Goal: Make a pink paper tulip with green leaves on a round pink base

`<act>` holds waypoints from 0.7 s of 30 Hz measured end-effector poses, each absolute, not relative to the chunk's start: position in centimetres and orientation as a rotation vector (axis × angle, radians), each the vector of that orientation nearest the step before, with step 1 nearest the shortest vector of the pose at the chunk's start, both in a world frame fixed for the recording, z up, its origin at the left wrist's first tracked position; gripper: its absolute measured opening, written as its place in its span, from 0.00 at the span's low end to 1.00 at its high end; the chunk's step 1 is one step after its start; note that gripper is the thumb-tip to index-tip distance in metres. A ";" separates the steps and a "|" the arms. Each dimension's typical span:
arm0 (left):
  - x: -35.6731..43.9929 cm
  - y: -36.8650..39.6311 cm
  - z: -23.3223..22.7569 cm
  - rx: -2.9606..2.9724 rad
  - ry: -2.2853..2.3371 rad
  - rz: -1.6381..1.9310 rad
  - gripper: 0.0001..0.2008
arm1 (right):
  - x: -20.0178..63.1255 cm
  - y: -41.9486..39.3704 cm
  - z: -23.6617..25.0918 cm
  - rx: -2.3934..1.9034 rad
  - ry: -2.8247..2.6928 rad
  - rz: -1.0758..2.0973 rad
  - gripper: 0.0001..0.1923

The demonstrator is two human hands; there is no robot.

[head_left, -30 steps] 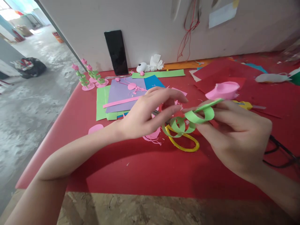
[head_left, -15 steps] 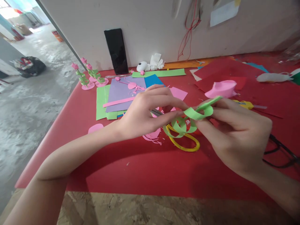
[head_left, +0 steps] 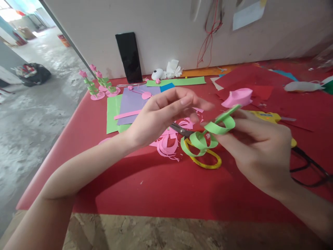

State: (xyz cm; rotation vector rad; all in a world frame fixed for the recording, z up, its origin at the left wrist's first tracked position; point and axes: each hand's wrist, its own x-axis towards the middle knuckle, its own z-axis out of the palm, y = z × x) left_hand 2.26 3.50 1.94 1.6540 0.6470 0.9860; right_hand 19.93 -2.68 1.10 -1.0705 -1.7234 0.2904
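My right hand [head_left: 257,152] pinches a paper flower: a pink bud [head_left: 237,97] on a stem wrapped with a curling green paper strip [head_left: 208,137]. The strip's loops hang down to the left of my fingers. My left hand [head_left: 163,113] hovers just left of the flower, lifted off the strip, fingers loosely curled and holding nothing. Under the hands, yellow-handled scissors [head_left: 205,159] lie on the red table [head_left: 156,187] among pink paper curls [head_left: 166,146].
Coloured paper sheets [head_left: 130,104] lie behind my left hand. Three finished pink paper flowers [head_left: 97,85] stand at the table's far left corner. A black phone [head_left: 129,57] leans on the wall. A yellow glue gun [head_left: 270,118] and black cable [head_left: 309,166] lie at the right.
My left hand let go of the green strip and rose up and back. My right hand shifted the flower slightly left, uncovering the scissors and pink curls.
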 end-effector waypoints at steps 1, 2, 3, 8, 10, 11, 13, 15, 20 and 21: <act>2.3 3.6 1.9 1.632 0.652 0.971 0.13 | 20.0 -2.7 1.1 -1.071 -1.714 0.304 0.09; 2.3 3.7 2.0 1.631 0.669 0.975 0.13 | 20.0 -2.7 1.0 -1.075 -1.702 0.324 0.09; 2.3 3.8 2.0 1.646 0.702 0.993 0.13 | 20.1 -2.7 1.0 -1.082 -1.690 0.351 0.09; 1.6 6.0 1.7 1.841 0.901 1.140 0.09 | 20.4 -2.3 0.2 -1.039 -1.510 0.827 0.06; 1.1 7.2 1.4 1.977 1.012 1.110 0.06 | 20.3 -2.0 0.0 -0.980 -1.380 1.078 0.05; 0.7 7.8 1.2 2.027 1.050 1.060 0.06 | 20.2 -1.8 0.0 -0.957 -1.320 1.166 0.05; 0.2 8.6 0.9 2.010 1.109 0.940 0.05 | 20.0 -1.5 0.2 -0.934 -1.228 1.257 0.04; -0.1 9.0 0.7 1.972 1.162 0.869 0.04 | 19.8 -1.3 0.4 -0.946 -1.177 1.287 0.03; -0.1 8.7 0.8 2.117 1.294 0.947 0.04 | 20.1 -0.9 0.5 -1.047 -1.082 1.263 0.01; -0.1 8.6 0.9 2.150 1.325 0.943 0.04 | 20.2 -0.9 0.5 -1.072 -1.066 1.246 0.01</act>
